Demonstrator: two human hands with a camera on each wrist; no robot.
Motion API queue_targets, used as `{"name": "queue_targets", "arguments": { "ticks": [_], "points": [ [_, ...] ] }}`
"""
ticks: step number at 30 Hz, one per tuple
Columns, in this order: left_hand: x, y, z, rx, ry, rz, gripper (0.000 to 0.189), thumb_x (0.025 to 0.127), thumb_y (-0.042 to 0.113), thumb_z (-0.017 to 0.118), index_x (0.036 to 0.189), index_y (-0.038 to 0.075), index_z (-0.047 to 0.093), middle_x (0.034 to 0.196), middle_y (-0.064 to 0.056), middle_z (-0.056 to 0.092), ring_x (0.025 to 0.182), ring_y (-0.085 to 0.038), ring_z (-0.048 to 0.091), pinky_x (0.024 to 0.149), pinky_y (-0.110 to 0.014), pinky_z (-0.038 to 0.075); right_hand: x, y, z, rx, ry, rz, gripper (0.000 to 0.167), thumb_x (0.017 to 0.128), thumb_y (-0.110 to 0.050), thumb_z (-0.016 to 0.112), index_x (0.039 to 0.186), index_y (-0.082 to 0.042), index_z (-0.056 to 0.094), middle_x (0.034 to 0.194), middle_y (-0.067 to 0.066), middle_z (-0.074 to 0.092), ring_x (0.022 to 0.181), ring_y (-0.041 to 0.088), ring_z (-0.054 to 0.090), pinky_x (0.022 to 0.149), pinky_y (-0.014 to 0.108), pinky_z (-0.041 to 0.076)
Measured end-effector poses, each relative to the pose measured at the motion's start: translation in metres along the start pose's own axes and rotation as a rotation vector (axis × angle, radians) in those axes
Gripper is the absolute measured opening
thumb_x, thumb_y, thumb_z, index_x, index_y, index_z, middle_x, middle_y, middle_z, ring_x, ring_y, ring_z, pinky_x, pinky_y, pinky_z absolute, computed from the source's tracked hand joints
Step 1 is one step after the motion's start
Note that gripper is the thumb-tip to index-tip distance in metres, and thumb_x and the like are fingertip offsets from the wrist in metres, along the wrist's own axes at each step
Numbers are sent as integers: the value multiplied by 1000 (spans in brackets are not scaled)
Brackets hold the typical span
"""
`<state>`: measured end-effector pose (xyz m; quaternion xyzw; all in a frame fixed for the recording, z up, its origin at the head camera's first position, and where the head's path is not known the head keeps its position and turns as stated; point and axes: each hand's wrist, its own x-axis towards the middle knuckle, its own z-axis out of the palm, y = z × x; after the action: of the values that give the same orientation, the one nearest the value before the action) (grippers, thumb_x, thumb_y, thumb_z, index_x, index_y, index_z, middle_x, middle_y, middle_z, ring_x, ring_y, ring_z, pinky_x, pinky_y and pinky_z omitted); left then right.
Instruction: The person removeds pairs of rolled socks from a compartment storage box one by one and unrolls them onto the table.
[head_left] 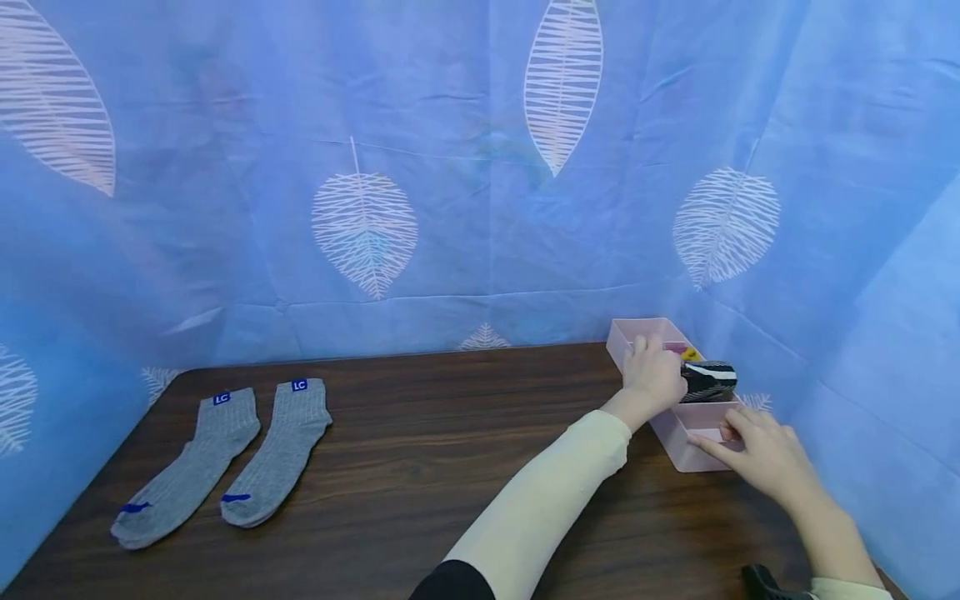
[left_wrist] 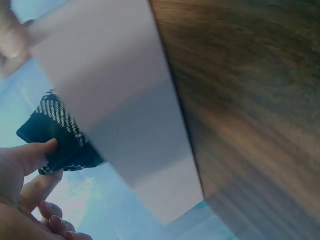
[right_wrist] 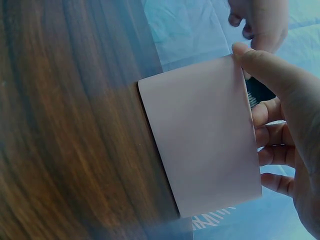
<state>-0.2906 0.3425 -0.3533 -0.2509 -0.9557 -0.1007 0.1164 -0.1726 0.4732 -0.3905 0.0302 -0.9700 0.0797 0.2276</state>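
While two gray socks (head_left: pixel 281 454) lie flat on the wood-grain tabletop (head_left: pixel 420 467) at left, a person's left hand (head_left: pixel 651 375) pinches a black patterned bundle (head_left: pixel 708 382) midway along a pink box (head_left: pixel 677 446); let go loosely, it could unroll against the divider (head_left: pixel 705 408). Crowding its far side sits a yellow item (head_left: pixel 691 354). The right hand's (head_left: pixel 771 458) curled fingers grip the box's near end, beside blue cloth (head_left: pixel 862 350).
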Motion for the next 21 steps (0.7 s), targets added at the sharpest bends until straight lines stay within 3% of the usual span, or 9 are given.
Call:
{"name": "queue_targets", "arguments": {
  "ticks": [5, 12, 17, 21],
  "points": [
    [-7, -6, -15, -6, 55, 7, 18, 90, 47, 61, 76, 37, 65, 99, 14, 46, 92, -8, 37, 70, -22, 32, 0, -1, -2, 0, -12, 4, 48, 80, -53, 73, 66, -20, 42, 66, -3, 37, 61, 13, 32, 58, 31, 20],
    [-23, -25, -45, 24, 121, 33, 18, 93, 50, 57, 90, 38, 70, 102, 12, 49, 92, -8, 41, 77, -21, 36, 0, 0, 0, 7, -41, 1, 48, 81, -53, 72, 67, -19, 42, 66, -2, 37, 61, 14, 32, 55, 30, 19],
    [-33, -42, -62, -22, 146, 42, 19, 94, 49, 57, 109, 43, 68, 95, 10, 43, 83, -10, 32, 63, -20, 25, 2, 0, -1, 14, -35, -3, 48, 81, -53, 72, 67, -18, 42, 66, -2, 36, 61, 14, 32, 55, 31, 19],
    [-42, -52, -72, -18, 172, 55, 23, 95, 49, 57, 114, 44, 67, 94, 10, 42, 83, -10, 30, 62, -19, 23, 2, 0, -1, 21, -42, 0, 48, 81, -53, 72, 67, -18, 42, 65, -2, 36, 61, 14, 31, 56, 31, 18]
  ]
}}
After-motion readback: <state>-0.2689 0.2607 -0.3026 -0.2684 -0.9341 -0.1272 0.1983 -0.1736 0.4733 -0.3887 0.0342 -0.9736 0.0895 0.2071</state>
